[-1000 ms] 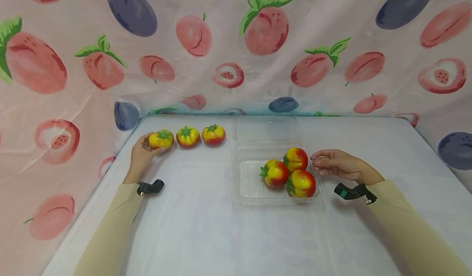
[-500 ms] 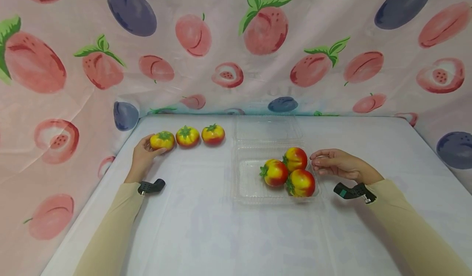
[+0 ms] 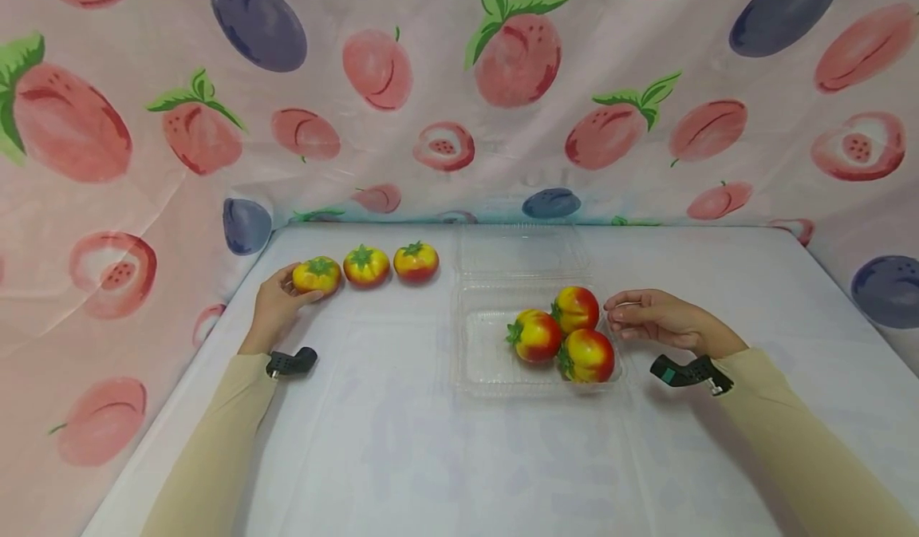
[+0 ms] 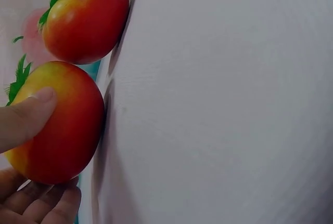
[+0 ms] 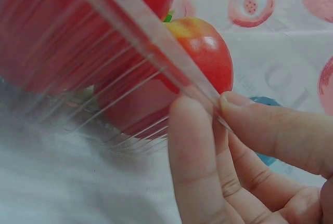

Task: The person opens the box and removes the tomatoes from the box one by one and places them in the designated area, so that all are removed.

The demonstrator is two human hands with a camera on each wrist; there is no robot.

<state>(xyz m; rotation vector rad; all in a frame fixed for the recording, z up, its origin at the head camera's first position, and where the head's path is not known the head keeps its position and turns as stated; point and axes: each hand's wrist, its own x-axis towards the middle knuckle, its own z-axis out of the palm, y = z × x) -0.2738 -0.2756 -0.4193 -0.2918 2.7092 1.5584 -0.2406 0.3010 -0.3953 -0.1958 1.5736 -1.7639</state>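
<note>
My left hand (image 3: 276, 307) grips the leftmost yellow-and-red tomato (image 3: 317, 278) of a row, with its green calyx facing up. In the left wrist view the thumb (image 4: 32, 119) presses the tomato's side and the other fingers curl beneath it. Two more tomatoes, a middle one (image 3: 367, 269) and a right one (image 3: 416, 264), complete the row. My right hand (image 3: 656, 319) pinches the right rim of a clear plastic clamshell box (image 3: 483, 353) between thumb and fingers. Inside the box, three tomatoes (image 3: 534, 337) sit together toward its right side.
The box's transparent lid (image 3: 520, 251) lies folded back behind it. A white cloth (image 3: 402, 449) covers the table. Fruit-printed fabric (image 3: 445, 66) rises along the table's back and sides.
The tomato in my left hand has shifted slightly to the right, toward its neighbour. My right hand keeps its hold on the box rim, and the box and its tomatoes stay put.
</note>
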